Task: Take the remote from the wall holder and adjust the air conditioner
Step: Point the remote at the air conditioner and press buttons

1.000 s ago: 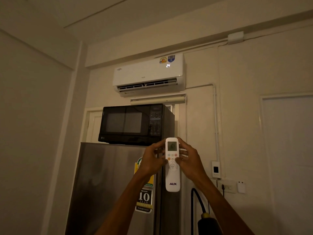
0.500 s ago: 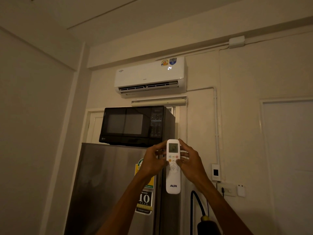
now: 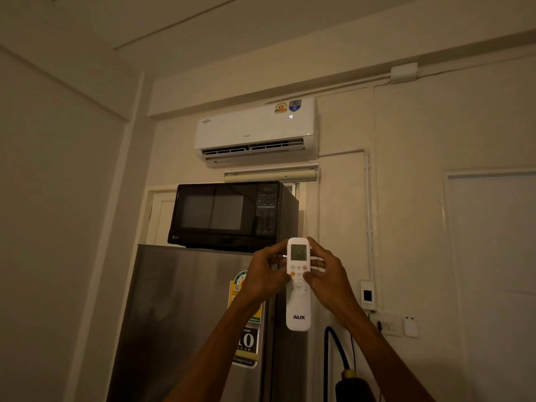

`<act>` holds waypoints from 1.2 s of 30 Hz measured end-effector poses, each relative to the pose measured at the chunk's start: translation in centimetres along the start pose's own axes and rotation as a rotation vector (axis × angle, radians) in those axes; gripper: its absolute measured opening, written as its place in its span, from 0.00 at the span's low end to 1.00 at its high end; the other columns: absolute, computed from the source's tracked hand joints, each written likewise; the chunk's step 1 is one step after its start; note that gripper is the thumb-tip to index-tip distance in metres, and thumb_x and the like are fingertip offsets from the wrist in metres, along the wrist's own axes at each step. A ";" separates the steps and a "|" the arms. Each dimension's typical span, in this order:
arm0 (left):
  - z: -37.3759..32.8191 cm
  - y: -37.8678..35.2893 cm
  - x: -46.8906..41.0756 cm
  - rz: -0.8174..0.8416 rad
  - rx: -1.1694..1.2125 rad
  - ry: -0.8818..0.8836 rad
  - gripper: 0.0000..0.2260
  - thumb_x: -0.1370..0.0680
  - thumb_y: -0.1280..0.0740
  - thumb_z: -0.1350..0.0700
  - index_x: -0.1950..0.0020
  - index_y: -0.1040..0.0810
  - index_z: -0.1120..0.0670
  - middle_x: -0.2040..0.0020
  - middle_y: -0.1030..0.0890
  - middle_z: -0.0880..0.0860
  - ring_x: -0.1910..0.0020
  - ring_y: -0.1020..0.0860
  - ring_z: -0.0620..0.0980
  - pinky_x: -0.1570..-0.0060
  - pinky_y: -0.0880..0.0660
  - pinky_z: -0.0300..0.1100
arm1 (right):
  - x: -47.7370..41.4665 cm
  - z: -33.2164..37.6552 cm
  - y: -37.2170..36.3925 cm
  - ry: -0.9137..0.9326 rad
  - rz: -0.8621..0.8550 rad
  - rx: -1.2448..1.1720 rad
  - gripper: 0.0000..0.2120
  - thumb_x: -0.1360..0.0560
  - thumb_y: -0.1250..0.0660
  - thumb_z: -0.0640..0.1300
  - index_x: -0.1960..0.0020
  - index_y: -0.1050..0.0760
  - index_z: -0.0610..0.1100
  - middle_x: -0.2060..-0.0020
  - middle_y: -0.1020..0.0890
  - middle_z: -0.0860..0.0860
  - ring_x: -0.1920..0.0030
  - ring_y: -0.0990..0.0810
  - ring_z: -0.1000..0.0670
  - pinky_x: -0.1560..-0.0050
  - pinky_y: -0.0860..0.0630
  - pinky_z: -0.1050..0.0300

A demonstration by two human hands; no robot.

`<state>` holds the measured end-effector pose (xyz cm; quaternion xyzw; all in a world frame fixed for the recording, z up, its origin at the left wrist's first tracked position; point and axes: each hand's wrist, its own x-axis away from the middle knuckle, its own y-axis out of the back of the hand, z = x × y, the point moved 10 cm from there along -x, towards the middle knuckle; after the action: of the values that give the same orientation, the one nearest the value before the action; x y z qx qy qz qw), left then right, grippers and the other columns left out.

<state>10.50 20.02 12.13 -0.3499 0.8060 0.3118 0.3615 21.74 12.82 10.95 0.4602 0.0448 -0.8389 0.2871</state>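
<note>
A white remote marked AUX stands upright in front of me, its small screen at the top. My left hand grips its left side, the thumb resting on the orange button. My right hand holds the right side, thumb near the round pad. High on the wall hangs the white air conditioner, its vent flap slightly open and a lit digit showing at its upper right. A small white wall holder sits on the wall to the right of my hands.
A black microwave sits on a steel refrigerator right behind the remote. A socket plate and a black hose are low on the right. A white door fills the far right.
Both hands and the remote have stayed almost still; my view has tilted slightly. The lit display on the air conditioner read 24 and now shows only a 4.
</note>
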 end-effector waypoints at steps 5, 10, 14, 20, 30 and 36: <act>0.3 -0.3 -0.1 0.006 -0.006 0.007 0.24 0.29 0.31 0.67 0.35 0.30 0.54 0.40 0.24 0.53 0.53 0.27 0.37 0.61 0.24 0.30 | 0.0 -0.4 0.2 -0.005 0.004 -0.003 0.30 0.28 0.35 0.30 0.29 0.38 0.46 0.36 0.27 0.41 0.43 0.26 0.50 0.62 0.23 0.67; 1.2 -0.6 -0.5 0.004 -0.028 0.013 0.24 0.30 0.30 0.66 0.36 0.29 0.53 0.40 0.23 0.54 0.50 0.26 0.39 0.61 0.24 0.30 | -0.2 -1.1 0.3 -0.004 -0.002 0.005 0.30 0.28 0.34 0.31 0.29 0.38 0.46 0.36 0.27 0.42 0.42 0.26 0.49 0.62 0.23 0.68; 1.5 -1.2 -0.9 0.016 -0.051 0.013 0.25 0.30 0.30 0.66 0.35 0.29 0.53 0.38 0.23 0.56 0.48 0.27 0.41 0.61 0.25 0.32 | -0.5 -1.8 0.7 -0.003 -0.015 0.016 0.30 0.28 0.35 0.31 0.29 0.38 0.46 0.36 0.27 0.42 0.38 0.25 0.45 0.62 0.23 0.67; 2.1 -2.4 -1.8 0.025 -0.018 0.021 0.24 0.29 0.30 0.66 0.35 0.29 0.53 0.38 0.23 0.55 0.46 0.26 0.43 0.60 0.24 0.34 | -1.2 -2.7 1.6 0.006 -0.024 0.028 0.30 0.27 0.34 0.32 0.29 0.38 0.47 0.37 0.26 0.42 0.39 0.24 0.45 0.63 0.23 0.68; 5.4 -6.6 -4.2 0.021 -0.005 0.034 0.25 0.30 0.29 0.63 0.35 0.29 0.51 0.40 0.22 0.52 0.43 0.23 0.48 0.54 0.22 0.38 | -2.4 -6.9 4.3 0.012 -0.036 0.053 0.31 0.28 0.34 0.32 0.29 0.39 0.47 0.38 0.27 0.43 0.39 0.24 0.45 0.52 0.22 0.60; 7.7 -11.4 -6.3 0.028 0.013 0.053 0.26 0.31 0.28 0.63 0.35 0.29 0.48 0.40 0.23 0.52 0.42 0.23 0.49 0.53 0.21 0.40 | -3.6 -10.5 7.6 0.012 -0.046 0.052 0.31 0.28 0.33 0.33 0.29 0.39 0.47 0.39 0.27 0.43 0.41 0.24 0.47 0.52 0.24 0.62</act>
<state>25.43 21.61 10.13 -0.3445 0.8221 0.3020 0.3380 35.01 11.60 9.27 0.4712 0.0353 -0.8435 0.2553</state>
